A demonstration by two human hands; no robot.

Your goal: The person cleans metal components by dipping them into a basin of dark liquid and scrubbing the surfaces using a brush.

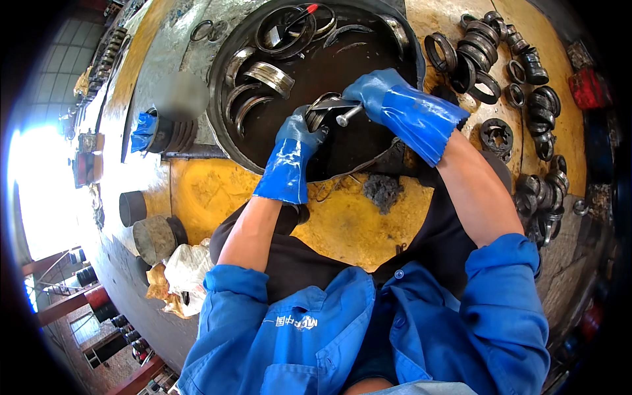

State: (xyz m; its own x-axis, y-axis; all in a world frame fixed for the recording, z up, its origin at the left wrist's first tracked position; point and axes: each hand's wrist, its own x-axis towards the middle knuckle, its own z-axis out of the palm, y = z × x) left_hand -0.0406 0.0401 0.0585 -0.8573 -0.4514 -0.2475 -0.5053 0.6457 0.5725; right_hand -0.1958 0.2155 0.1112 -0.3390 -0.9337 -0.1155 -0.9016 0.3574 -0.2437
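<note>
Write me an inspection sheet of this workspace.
Surface: stained yellow board.
Job's things: shiny round metal ring, flat grey metal tool, large round black basin holding dark liquid.
Clutter: dark round metal rings at right; crumpled white bag at left; dark grey fibrous wad near basin.
Hands: left hand, blue-gloved, grips ring; right hand, blue-gloved, grips tool.
Cables: nothing seen.
Surroundings: bright white opening at left; blurry red object at right.
</note>
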